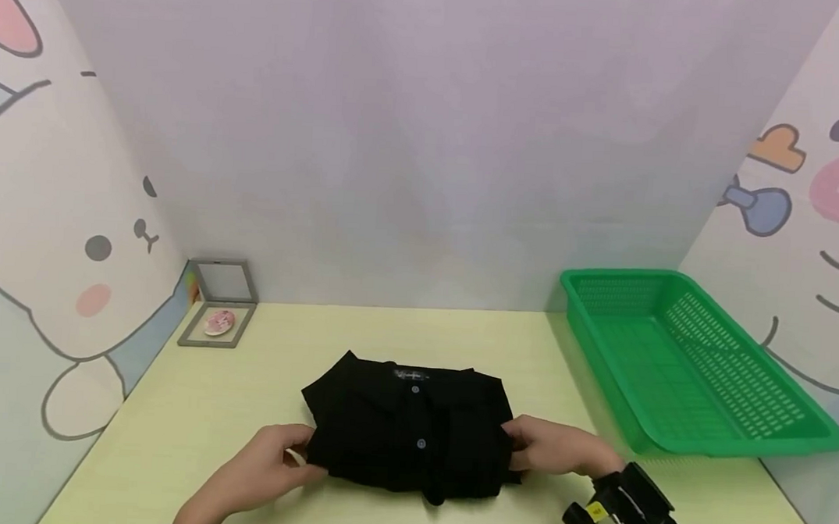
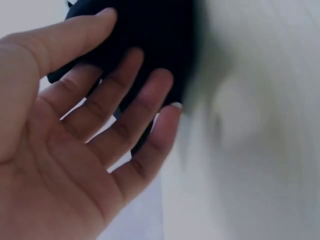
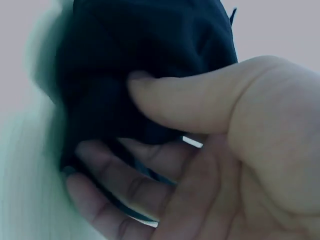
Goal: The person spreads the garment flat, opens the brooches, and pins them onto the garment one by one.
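A folded black shirt [image 1: 412,434] with a button front and a pale neck label lies on the table before me. At its left edge is my left hand [image 1: 263,470], its fingers spread and loosely bent. In the left wrist view, the thumb and fingertips of this hand [image 2: 95,125] show in front of the dark cloth, not closed round it. My right hand [image 1: 559,446] grips the shirt's right edge. From the right wrist view, the right thumb [image 3: 180,100] presses on top of the cloth while the other fingers sit underneath.
A green plastic basket [image 1: 631,404] with perforated sides stands at the right. Back left, an open grey case [image 1: 186,336] holds a small round pink item [image 1: 219,323]. The pale yellow table [image 1: 304,327] meets a plain wall behind and cartoon-printed walls on both sides.
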Action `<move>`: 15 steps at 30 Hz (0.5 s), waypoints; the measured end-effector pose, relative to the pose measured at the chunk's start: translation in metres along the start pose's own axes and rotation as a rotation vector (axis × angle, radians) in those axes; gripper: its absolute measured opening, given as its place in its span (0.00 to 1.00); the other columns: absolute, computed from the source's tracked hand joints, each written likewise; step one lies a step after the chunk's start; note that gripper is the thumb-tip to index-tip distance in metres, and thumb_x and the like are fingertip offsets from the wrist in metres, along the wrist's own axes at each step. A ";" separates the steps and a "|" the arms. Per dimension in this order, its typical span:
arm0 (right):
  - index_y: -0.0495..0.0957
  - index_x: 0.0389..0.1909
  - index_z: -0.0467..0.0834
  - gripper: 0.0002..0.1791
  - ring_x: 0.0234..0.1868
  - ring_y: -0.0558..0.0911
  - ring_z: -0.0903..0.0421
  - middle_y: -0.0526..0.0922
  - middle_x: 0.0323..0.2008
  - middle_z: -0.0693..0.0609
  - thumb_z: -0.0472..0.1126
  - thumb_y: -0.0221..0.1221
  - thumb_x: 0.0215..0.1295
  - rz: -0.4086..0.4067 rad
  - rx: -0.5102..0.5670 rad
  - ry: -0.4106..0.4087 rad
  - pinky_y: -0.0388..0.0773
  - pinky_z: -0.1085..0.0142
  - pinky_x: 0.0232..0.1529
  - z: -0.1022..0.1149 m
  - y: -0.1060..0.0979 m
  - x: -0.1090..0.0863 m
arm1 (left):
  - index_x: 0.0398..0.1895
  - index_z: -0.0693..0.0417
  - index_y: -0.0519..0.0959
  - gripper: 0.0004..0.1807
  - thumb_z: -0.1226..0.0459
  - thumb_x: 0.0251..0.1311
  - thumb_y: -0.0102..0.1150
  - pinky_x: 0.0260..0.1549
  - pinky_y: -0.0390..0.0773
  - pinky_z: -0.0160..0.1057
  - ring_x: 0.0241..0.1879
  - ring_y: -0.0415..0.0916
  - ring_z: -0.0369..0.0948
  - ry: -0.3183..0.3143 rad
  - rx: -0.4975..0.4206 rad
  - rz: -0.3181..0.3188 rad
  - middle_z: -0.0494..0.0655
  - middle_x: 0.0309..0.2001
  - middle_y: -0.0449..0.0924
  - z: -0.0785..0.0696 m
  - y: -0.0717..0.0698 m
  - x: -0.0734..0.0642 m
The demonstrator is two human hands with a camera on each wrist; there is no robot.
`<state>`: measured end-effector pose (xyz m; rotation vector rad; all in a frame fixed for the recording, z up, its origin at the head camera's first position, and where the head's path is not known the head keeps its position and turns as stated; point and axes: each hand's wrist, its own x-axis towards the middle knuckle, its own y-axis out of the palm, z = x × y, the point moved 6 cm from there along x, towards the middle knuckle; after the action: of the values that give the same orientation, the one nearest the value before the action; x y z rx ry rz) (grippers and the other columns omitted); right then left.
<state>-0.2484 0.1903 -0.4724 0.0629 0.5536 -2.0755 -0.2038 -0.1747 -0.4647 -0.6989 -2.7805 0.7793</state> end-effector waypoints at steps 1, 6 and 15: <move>0.79 0.36 0.38 0.06 0.27 0.71 0.66 0.76 0.29 0.58 0.35 0.58 0.74 -0.025 -0.009 -0.006 0.71 0.72 0.30 0.003 0.000 0.003 | 0.38 0.45 0.85 0.04 0.61 0.63 0.71 0.35 0.85 0.34 0.39 0.82 0.29 0.016 0.005 -0.013 0.39 0.39 0.87 -0.005 0.000 0.002; 0.77 0.36 0.38 0.07 0.29 0.73 0.60 0.76 0.29 0.56 0.31 0.53 0.76 -0.141 -0.055 -0.048 0.73 0.67 0.32 0.021 -0.008 0.016 | 0.33 0.47 0.80 0.06 0.63 0.65 0.69 0.37 0.86 0.36 0.36 0.80 0.30 0.134 0.041 -0.155 0.35 0.33 0.79 -0.033 -0.010 0.007; 0.77 0.45 0.41 0.08 0.31 0.70 0.60 0.72 0.31 0.53 0.37 0.50 0.81 -0.244 -0.087 -0.056 0.68 0.64 0.34 0.037 -0.035 0.011 | 0.35 0.43 0.84 0.05 0.65 0.65 0.69 0.40 0.86 0.35 0.37 0.80 0.27 0.126 0.171 -0.504 0.34 0.35 0.84 -0.057 -0.056 0.000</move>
<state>-0.2767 0.1819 -0.4292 -0.1189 0.6430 -2.2781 -0.2093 -0.1911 -0.3869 -0.0080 -2.5621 0.8124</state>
